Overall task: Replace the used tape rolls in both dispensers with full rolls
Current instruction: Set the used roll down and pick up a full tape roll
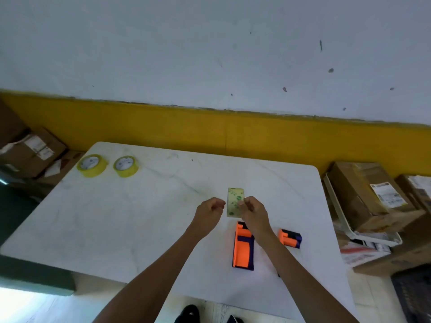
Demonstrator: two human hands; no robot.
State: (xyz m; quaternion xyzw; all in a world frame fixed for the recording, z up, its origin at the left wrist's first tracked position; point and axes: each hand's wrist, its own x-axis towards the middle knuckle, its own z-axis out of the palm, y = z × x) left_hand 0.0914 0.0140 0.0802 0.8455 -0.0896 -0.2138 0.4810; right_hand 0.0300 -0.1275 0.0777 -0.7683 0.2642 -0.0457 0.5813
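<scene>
Nearest on the white marble-patterned table lie two orange and purple plastic tape dispensers: the long one near centre, and a second one just to its right, partly hidden by the right forearm. Neither shows a roll in it, so the unloading seems well along, though the hidden parts leave that unsure. Just beyond them, the right hand pinches a thin, nearly spent roll of pale yellowish tape edge-on above the table. The left hand, beside it, is loosely curled and looks to hold nothing. At the far left corner wait two full yellow tape rolls, lying flat and untouched; both still need fitting. Cardboard boxes crowd the floor either side, but nothing lies between the hands and those rolls.
</scene>
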